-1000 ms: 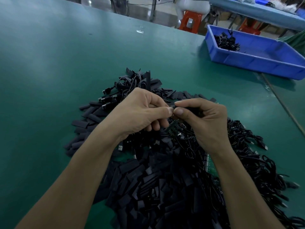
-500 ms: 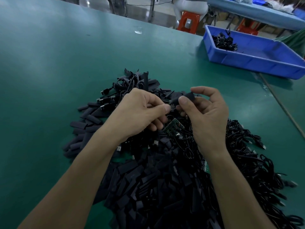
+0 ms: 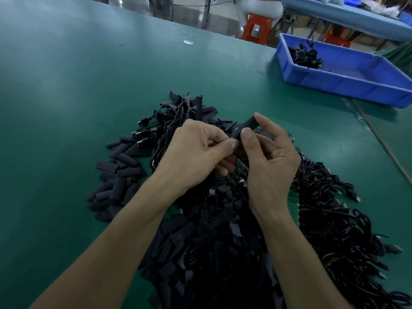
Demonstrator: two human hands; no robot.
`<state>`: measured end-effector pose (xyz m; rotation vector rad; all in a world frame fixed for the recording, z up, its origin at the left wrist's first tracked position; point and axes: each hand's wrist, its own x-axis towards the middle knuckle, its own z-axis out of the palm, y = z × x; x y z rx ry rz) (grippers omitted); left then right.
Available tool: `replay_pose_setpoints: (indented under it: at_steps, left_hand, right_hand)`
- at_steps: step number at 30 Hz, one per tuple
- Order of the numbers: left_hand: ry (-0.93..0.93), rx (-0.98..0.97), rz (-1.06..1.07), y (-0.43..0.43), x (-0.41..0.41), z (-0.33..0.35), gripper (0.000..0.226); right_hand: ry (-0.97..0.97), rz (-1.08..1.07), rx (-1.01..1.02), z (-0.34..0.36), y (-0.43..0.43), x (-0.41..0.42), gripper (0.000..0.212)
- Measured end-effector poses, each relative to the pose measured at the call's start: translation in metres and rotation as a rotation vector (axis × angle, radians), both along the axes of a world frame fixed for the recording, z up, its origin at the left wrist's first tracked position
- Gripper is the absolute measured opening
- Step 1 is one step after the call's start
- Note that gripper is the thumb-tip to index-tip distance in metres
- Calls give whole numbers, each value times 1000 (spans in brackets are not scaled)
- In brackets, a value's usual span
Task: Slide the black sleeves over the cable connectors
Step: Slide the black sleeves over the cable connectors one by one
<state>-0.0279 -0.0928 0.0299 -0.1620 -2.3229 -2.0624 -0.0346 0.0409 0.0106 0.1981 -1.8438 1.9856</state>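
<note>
The right hand pinches one black sleeve between its thumb and first finger. Its other fingers are loosely bent. The sleeve tilts, with its far end pointing to 1 o'clock. The left hand is curled up tight. Its thumb and first finger pinch at the low end of the same sleeve. I cannot tell if something small is also in that pinch, because the fingers hide it.

Just under the fingertips, at 6 o'clock from the sleeve, a small green board peeks out between the two hands.

Both hands are held over a big dark heap. Loose sleeves lie in a pile at 9 o'clock from the hands, and more spread down to 6 o'clock. A tangle of black cables lies at 4 o'clock. Some cable connectors with shiny ends stick out at 10 o'clock.

All of it sits on a green table. Far off at 2 o'clock is a blue bin with a few cables in its far left corner. Behind the table, at 12 o'clock, stands an orange stool.
</note>
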Motion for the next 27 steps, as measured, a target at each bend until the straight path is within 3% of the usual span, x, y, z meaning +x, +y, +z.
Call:
replay_pose_setpoints:
  at_steps: [4,12,18,21,25,27]
  left_hand:
    - [14,65,-17,0,2,5,18]
    - [24,0,-25,-7,-1,6,13]
    - [92,-333,-13,-18,1,10,12]
    - [197,-355,138,-21,0,13,21]
    - [270,-249,425,-29,-9,15,22]
    - [272,-297,543,-32,-17,16,25]
  right_hand:
    - [-63,-12,32,-6,0,2,19]
    - [-121,37,-149,5,-3,1,17]
    - [-105,57,-209,27,14,-13,19]
    - [-158,81,34,27,32,-19,22]
    - [-306,147,791,15,59,-24,35]
    - [-388,254,1045,10,60,-23,42]
